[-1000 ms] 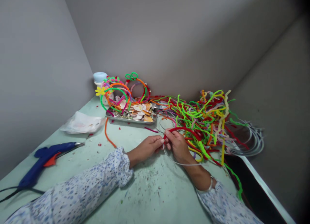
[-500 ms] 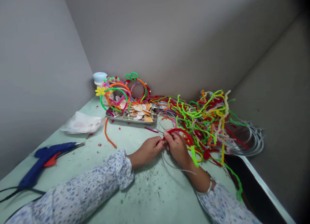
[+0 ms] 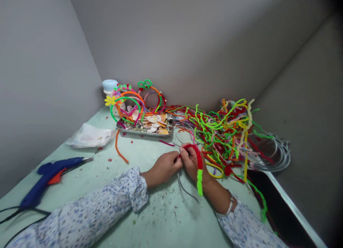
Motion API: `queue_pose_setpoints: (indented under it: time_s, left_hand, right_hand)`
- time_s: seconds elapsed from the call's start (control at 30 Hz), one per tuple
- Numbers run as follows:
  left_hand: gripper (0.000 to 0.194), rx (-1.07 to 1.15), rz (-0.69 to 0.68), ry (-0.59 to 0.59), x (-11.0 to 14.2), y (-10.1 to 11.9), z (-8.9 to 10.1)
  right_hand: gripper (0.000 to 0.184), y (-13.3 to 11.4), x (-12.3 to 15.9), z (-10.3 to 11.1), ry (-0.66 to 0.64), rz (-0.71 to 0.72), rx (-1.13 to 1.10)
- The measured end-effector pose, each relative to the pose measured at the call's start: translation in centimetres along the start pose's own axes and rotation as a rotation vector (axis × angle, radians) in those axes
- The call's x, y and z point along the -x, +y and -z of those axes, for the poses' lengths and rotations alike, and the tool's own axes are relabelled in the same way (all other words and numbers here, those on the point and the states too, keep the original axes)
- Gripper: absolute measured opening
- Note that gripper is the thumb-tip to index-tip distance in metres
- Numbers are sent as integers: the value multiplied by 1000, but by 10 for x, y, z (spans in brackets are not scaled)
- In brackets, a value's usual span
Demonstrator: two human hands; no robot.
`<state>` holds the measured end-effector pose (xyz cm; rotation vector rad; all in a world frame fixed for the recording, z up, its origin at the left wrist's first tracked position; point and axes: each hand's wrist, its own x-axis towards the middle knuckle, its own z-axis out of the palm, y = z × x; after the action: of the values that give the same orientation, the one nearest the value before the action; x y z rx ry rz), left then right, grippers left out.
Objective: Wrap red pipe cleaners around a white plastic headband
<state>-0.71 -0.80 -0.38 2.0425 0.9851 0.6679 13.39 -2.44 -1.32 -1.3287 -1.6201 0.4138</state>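
Above the middle of the table, my left hand [image 3: 167, 166] and my right hand [image 3: 192, 164] meet fingertip to fingertip. Both are closed in a pinch on a red pipe cleaner [image 3: 198, 158], which arcs over my right hand. Its hanging end is wrapped in bright green [image 3: 199, 182] and lies in front of my right wrist. A grey wire [image 3: 186, 191] curves down from below my fingers toward the tabletop. My fingers hide where the wire and the red pipe cleaner meet.
A heap of coloured pipe cleaners [image 3: 222, 130] and a wire coil [image 3: 278, 157] lie right. Behind stands a metal tray [image 3: 144, 133] of shells, with pipe-cleaner headbands [image 3: 131, 96] on it. Left are a plastic bag [image 3: 91, 136] and a blue glue gun [image 3: 50, 178]. A dark bin [image 3: 278, 201] sits right.
The red pipe cleaner's green-wrapped end has swung left and down across my right wrist. The grey wire's loose end has shifted left and lower. My hands stay nearly in place.
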Motion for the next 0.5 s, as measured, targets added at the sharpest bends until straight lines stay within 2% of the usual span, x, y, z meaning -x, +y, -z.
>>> queue_pose_setpoints:
  time_s: [0.27, 0.5]
  left_hand:
    - [23, 36, 18, -24, -2, -3, 1]
    - [20, -93, -9, 17, 1, 0, -1]
  right_hand:
    - [19, 10, 1, -5, 44, -65, -28]
    - [16, 0, 1, -2, 2, -4, -23]
